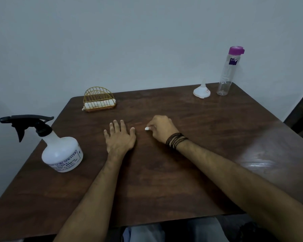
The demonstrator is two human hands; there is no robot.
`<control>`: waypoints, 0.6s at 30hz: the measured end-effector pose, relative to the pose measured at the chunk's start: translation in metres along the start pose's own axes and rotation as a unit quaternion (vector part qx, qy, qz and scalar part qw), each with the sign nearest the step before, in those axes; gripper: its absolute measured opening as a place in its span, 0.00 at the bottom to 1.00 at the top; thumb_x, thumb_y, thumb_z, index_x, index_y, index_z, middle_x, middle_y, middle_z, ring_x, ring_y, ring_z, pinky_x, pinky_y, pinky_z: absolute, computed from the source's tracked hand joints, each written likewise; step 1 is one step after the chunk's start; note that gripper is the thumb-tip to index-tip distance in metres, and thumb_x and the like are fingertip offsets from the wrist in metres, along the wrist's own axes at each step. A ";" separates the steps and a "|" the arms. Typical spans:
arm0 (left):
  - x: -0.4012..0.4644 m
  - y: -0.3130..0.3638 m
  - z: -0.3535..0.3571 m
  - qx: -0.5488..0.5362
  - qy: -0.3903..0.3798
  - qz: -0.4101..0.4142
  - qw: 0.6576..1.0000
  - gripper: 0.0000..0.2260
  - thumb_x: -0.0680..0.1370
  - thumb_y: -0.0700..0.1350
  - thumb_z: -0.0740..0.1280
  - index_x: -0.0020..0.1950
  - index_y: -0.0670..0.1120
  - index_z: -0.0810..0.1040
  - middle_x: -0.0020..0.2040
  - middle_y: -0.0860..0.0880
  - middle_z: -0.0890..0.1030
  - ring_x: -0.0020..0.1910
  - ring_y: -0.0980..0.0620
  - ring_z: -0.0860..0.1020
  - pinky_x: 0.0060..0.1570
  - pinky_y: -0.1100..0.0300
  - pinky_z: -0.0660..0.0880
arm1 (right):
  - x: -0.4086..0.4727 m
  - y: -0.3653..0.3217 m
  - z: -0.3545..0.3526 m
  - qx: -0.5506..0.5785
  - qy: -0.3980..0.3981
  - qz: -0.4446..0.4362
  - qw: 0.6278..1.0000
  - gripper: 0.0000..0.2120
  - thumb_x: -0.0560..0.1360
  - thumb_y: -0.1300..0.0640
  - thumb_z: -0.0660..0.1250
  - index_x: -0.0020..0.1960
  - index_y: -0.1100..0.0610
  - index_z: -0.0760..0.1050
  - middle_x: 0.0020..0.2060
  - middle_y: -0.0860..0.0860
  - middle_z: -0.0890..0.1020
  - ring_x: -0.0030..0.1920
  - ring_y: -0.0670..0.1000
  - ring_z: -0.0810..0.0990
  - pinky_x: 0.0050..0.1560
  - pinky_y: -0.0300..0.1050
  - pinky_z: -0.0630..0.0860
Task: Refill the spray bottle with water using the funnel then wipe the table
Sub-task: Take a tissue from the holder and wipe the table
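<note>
**Wiping Stage: Tissue Pressed to the Table Surface**

The right hand [162, 129] is closed around a small white wad [147, 128], probably tissue, of which only a tip shows at the fingertips, touching the table [208, 137]. The left hand [120, 137] lies flat and open on the wood, holding nothing.

Recommended technique: keep the wad pressed flat, work in overlapping strokes toward the near edge, and steady the table with the free hand. The glossy patch at the right edge likely needs a pass.

Item count:
- One spray bottle [59, 149], trigger head fitted, at the left edge.
- One funnel [201, 91], inverted, at the far right.
- One clear water bottle [228, 72], purple lid, just beside the funnel and apparently empty.
- One wire napkin holder [99, 99], far centre-left.
</note>
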State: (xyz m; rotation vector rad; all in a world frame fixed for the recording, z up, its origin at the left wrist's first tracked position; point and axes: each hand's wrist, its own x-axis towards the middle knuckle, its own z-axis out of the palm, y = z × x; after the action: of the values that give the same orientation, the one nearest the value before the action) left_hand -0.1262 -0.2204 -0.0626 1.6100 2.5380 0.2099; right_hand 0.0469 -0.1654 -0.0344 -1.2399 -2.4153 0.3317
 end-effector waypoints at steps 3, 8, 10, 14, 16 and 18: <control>0.000 -0.001 -0.001 -0.002 -0.003 -0.002 1.000 0.32 0.84 0.62 0.44 0.84 0.46 0.47 0.84 0.43 0.45 0.83 0.44 0.44 0.79 0.41 0.40 | 0.024 0.016 -0.009 -0.031 0.003 0.064 0.997 0.11 0.77 0.59 0.67 0.56 0.51 0.84 0.57 0.53 0.82 0.59 0.58 0.80 0.60 0.48 0.75; 0.002 -0.002 0.000 -0.006 -0.007 -0.003 1.000 0.32 0.84 0.62 0.44 0.84 0.47 0.46 0.84 0.43 0.45 0.82 0.44 0.43 0.78 0.41 0.40 | 0.020 0.027 -0.018 0.001 -0.040 0.106 0.994 0.08 0.77 0.60 0.68 0.50 0.52 0.85 0.51 0.52 0.84 0.53 0.54 0.82 0.57 0.47 0.76; 0.004 -0.001 0.001 -0.004 -0.007 -0.005 1.000 0.32 0.83 0.62 0.44 0.84 0.46 0.46 0.84 0.43 0.45 0.82 0.44 0.43 0.78 0.41 0.40 | 0.018 0.030 -0.027 0.065 -0.111 0.122 0.984 0.07 0.77 0.60 0.69 0.48 0.51 0.85 0.48 0.50 0.84 0.47 0.49 0.81 0.51 0.42 0.78; 0.003 0.000 0.001 -0.005 -0.004 -0.008 1.000 0.32 0.83 0.62 0.44 0.84 0.47 0.46 0.84 0.43 0.45 0.82 0.44 0.43 0.78 0.41 0.40 | 0.016 0.030 -0.041 0.258 -0.237 0.195 0.916 0.07 0.77 0.62 0.70 0.43 0.53 0.83 0.44 0.47 0.82 0.51 0.47 0.78 0.53 0.42 0.74; 0.002 0.000 0.000 -0.003 -0.003 -0.007 1.000 0.33 0.83 0.62 0.44 0.84 0.46 0.46 0.84 0.43 0.45 0.83 0.44 0.43 0.78 0.41 0.40 | 0.018 0.031 -0.038 0.252 -0.193 0.205 0.926 0.06 0.77 0.62 0.69 0.45 0.55 0.83 0.44 0.47 0.83 0.52 0.48 0.79 0.53 0.42 0.74; 0.002 0.000 0.000 -0.003 -0.002 -0.007 1.000 0.33 0.83 0.62 0.44 0.84 0.46 0.46 0.84 0.43 0.45 0.82 0.44 0.44 0.78 0.41 0.40 | 0.019 0.030 -0.028 0.173 -0.101 0.171 0.965 0.08 0.76 0.62 0.68 0.45 0.52 0.84 0.44 0.48 0.84 0.51 0.48 0.82 0.51 0.42 0.77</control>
State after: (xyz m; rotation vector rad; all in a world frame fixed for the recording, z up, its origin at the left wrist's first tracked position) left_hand -0.1276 -0.2186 -0.0622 1.5875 2.5431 0.2130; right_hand 0.0715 -0.1312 -0.0160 -1.5101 -2.1615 0.9805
